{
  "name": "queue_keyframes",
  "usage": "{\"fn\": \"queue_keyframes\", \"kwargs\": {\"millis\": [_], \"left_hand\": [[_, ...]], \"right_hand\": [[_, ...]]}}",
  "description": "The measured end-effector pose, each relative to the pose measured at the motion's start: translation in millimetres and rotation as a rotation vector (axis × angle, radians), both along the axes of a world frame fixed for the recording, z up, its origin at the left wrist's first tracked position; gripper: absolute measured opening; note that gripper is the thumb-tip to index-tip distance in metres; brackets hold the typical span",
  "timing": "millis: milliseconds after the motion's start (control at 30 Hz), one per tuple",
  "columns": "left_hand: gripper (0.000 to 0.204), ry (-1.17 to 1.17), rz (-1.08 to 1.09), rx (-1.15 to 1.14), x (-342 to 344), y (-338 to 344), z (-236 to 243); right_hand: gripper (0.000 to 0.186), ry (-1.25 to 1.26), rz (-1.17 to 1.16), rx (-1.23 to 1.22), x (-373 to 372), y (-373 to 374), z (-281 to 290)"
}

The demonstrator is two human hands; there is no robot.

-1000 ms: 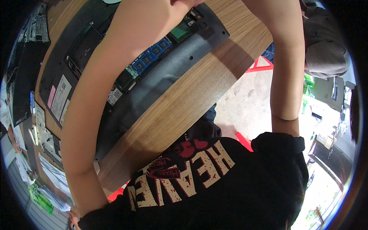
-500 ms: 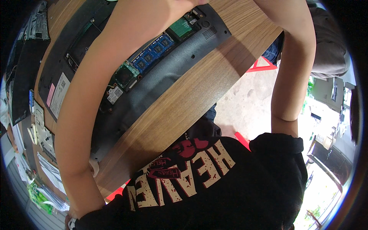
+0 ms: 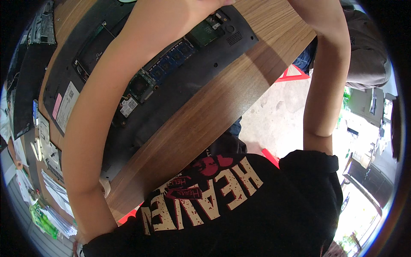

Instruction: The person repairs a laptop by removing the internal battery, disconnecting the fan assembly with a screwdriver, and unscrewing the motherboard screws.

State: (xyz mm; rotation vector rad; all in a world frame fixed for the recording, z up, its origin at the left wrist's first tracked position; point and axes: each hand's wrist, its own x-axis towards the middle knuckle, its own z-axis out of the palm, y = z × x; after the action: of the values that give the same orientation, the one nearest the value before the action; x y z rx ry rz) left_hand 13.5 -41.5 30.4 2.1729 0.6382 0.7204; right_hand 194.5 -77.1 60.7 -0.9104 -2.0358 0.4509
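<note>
"What's the biggest thing?"

"The wooden table (image 3: 214, 107). A big black laptop (image 3: 184, 77) lies bottom-up on it, in front of the person, with some of its insides showing."

"And the arms?"

"The left arm (image 3: 92, 115) reaches across the laptop. It slid a bit left in the last second. The right arm (image 3: 327, 77) moved out to the right."

"What are the hands doing?"

"The left hand (image 3: 190, 10) is at the top edge, over the laptop. Its fingers are mostly cut off, so I can't tell how open it is or if it holds anything. The right hand is out of sight, so I can't tell there either."

"Any small changes?"

"The blue memory strip (image 3: 171, 62) shows more now, but it just went dark. So did the green board (image 3: 207, 32). I think shade makes such little parts harder to work on."
</note>
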Motion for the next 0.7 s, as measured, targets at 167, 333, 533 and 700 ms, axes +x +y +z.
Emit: {"fn": "queue_keyframes", "kwargs": {"millis": [167,333,533,700], "left_hand": [[0.022,-0.023,-0.121,-0.29,-4,13,-8],[0.024,0.171,0.01,-0.032,-74,10,16],[0.02,0.401,0.241,0.058,-150,-26,33],[0.019,0.439,0.373,0.054,-184,-47,19]], "right_hand": [[0.033,0.12,-0.091,-0.045,-10,-12,-7],[0.048,0.083,-0.089,0.16,-23,-14,-10],[0.05,0.305,-0.182,0.311,-19,-15,-30],[0.047,0.062,-0.308,0.461,-4,-8,-34]]}}
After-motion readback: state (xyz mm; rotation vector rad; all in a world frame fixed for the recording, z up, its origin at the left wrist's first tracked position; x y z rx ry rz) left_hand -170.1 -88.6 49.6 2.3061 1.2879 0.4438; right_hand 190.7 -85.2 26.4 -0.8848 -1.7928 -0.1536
